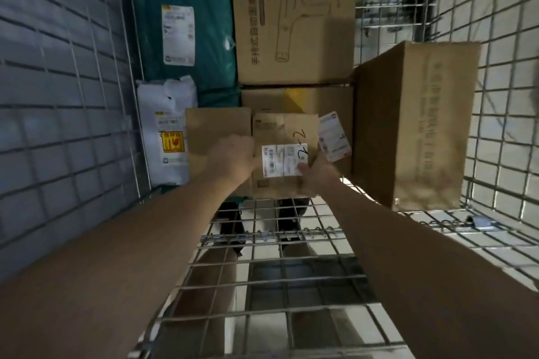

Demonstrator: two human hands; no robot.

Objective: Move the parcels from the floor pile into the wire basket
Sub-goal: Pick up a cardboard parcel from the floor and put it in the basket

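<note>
I look down into the wire basket (495,96), both arms reaching over its near wall. A small brown cardboard box (284,131) with a white label and handwritten "2-2" is held between my hands. My left hand (233,157) grips its left side and my right hand (315,175) holds its lower right corner, thumb on the label. The box sits low among other parcels, against a plain brown box (215,128) on its left.
The basket also holds a teal bag (204,23), a white bag (166,114), a large printed carton (294,23), a tall carton (417,125) leaning at the right, and a box with a loose label (334,131). My feet show through the near mesh (262,271).
</note>
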